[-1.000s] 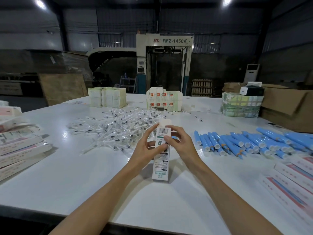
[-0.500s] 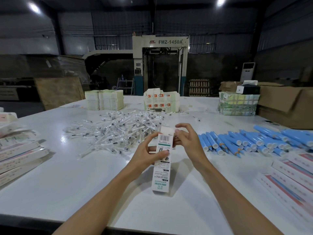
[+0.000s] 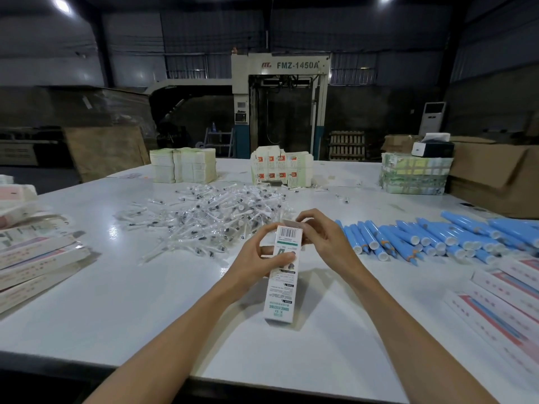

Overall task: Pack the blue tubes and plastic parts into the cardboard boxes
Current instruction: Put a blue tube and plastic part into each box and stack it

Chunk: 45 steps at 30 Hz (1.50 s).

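White and printed with a barcode, a slim cardboard box (image 3: 282, 272) is standing on end on the glossy white desk (image 3: 122, 293). The left hand (image 3: 256, 258) is pinching its upper sides while the right hand (image 3: 326, 237) is pinching its top flap. Blue plastic tubes (image 3: 423, 239) are lying to the right, clear plastic parts (image 3: 210, 217) heaped behind.

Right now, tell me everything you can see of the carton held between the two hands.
The carton is a slim, long white cardboard box with a barcode near its top, a green band and teal print lower down. It stands nearly upright, leaning slightly, its bottom end on or just above the white table. The left hand grips its upper half; the right hand works the top flap, which looks partly open. What is inside cannot be seen.
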Each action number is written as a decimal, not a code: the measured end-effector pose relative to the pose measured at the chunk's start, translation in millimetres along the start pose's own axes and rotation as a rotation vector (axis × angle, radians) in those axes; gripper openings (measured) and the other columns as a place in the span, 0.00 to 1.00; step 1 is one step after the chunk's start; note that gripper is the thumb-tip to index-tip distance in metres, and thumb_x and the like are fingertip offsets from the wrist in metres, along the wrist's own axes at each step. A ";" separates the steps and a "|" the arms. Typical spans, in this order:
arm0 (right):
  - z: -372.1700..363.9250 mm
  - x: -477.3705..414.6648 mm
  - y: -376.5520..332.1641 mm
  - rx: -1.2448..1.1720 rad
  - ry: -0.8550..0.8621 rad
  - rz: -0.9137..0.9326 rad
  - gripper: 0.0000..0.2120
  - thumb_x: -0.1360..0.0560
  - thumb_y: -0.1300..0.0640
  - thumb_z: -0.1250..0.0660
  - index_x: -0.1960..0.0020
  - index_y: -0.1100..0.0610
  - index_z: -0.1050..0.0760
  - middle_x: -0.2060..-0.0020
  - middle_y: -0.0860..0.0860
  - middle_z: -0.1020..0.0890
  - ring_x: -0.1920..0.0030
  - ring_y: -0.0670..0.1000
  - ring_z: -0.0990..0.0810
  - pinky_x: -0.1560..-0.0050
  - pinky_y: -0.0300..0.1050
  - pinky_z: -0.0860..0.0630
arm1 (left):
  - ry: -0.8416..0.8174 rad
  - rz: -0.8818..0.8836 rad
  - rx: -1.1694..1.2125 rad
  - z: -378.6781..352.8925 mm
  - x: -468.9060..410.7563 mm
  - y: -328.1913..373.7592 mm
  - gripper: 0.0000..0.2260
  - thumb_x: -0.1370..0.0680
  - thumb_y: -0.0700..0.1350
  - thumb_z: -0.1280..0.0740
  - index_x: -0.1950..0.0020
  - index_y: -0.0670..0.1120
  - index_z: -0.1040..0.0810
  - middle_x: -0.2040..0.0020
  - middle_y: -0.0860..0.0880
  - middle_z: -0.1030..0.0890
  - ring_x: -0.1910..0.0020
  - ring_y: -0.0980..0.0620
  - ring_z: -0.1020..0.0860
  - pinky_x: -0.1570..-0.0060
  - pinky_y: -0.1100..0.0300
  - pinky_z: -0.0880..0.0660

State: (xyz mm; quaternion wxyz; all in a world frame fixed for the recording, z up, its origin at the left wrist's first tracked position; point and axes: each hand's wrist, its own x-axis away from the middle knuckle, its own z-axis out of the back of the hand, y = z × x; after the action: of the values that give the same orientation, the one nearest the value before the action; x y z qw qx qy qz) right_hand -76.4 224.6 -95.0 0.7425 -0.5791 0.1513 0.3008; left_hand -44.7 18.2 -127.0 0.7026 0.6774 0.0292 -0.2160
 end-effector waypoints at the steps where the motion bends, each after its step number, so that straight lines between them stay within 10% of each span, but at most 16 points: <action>1: -0.9 -0.5 -0.8 -0.041 0.012 -0.034 0.04 0.14 0.56 0.37 0.46 0.55 0.24 0.55 0.53 0.13 0.51 0.55 0.13 0.51 0.50 0.15 | 0.008 0.003 -0.001 0.7 -0.5 0.2 0.30 0.25 0.51 0.19 0.28 0.63 0.27 0.44 0.44 0.11 0.47 0.42 0.12 0.52 0.50 0.16; 45: -16.3 2.2 6.4 -0.244 0.116 -0.174 0.08 0.23 0.59 0.25 0.44 0.53 0.14 0.49 0.50 0.12 0.45 0.51 0.14 0.45 0.46 0.19 | 0.060 -0.036 -0.024 5.9 -2.9 -3.8 0.32 0.24 0.49 0.19 0.25 0.63 0.29 0.45 0.45 0.11 0.47 0.43 0.12 0.55 0.52 0.15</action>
State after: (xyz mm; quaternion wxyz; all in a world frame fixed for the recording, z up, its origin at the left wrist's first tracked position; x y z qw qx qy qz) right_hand -76.6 210.7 -105.8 0.6799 -0.6924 0.1055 0.2173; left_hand -50.2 13.3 -129.1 0.7054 0.6745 0.0653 -0.2079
